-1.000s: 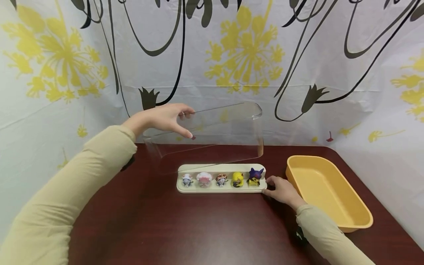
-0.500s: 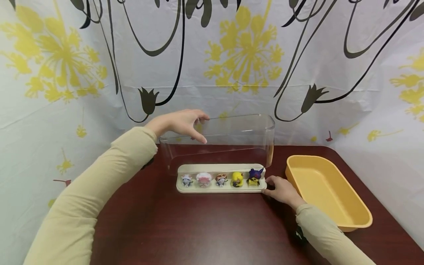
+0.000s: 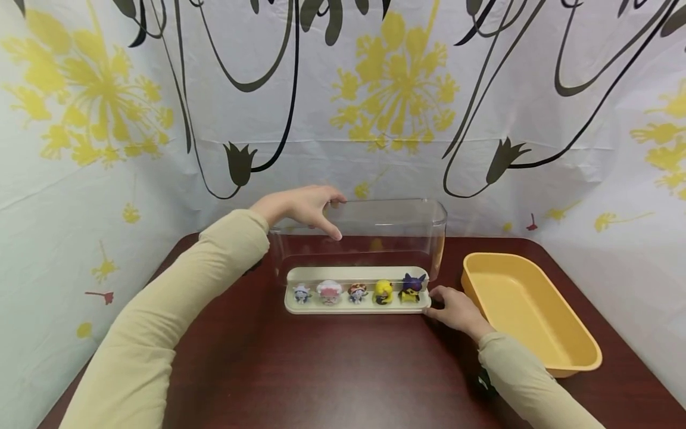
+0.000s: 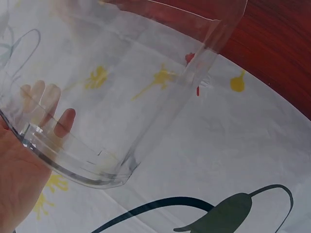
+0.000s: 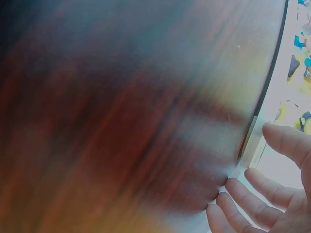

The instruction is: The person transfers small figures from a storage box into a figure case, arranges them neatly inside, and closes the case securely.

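A long clear plastic display cover (image 3: 386,229) hangs over the back part of a cream display base (image 3: 359,309) in the head view. My left hand (image 3: 311,207) grips the cover from above near its left half. In the left wrist view, fingers of the left hand (image 4: 19,179) show through the cover's see-through wall (image 4: 92,178). Several small figurines stand in a row on the base, among them a yellow figurine (image 3: 383,292) and a purple-eared figurine (image 3: 411,288). My right hand (image 3: 458,311) holds the base's right end between thumb and fingers.
A yellow plastic basin (image 3: 527,310) stands right of the base, close behind the right hand. The dark red table (image 3: 321,369) meets a white patterned cloth (image 3: 316,119) at the back and sides.
The left hand has carried the clear cover rightward and down, and its tilt has levelled out. The right hand stays at the base's end; base and figurines keep their places.
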The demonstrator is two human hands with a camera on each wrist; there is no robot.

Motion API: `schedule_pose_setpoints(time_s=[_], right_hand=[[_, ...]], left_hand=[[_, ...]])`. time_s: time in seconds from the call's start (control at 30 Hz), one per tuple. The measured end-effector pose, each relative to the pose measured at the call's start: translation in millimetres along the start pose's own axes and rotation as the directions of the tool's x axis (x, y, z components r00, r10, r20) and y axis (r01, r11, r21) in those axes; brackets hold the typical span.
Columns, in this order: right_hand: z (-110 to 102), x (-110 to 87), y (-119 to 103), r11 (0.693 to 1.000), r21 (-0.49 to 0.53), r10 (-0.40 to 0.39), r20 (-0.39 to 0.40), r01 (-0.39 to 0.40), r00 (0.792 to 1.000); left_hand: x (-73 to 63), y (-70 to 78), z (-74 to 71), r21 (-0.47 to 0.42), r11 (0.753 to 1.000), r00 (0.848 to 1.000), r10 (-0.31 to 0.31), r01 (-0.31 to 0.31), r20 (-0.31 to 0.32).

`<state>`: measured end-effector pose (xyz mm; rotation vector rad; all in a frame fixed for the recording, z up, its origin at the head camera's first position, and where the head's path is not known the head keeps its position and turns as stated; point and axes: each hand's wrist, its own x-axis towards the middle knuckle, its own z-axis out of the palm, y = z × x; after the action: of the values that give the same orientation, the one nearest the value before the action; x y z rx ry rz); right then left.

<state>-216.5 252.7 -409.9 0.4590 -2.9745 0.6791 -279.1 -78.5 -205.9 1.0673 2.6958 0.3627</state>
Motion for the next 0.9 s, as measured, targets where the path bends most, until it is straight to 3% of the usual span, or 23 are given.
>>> schedule_pose_setpoints(time_s=[0.17, 0.9], right_hand=[[0, 0.4, 0, 1.0, -0.005, -0.003, 0.001, 0.003, 1.0], [1, 0.3, 0, 1.0, 0.007, 0.001, 0.003, -0.001, 1.0]], left_hand=[[3.9, -1.6, 4.2, 0.042, 0.999, 1.0, 0.002, -0.002, -0.008], [12.5, -3.0, 18.5, 0.034, 0.999, 1.0, 0.019, -0.019, 0.011]])
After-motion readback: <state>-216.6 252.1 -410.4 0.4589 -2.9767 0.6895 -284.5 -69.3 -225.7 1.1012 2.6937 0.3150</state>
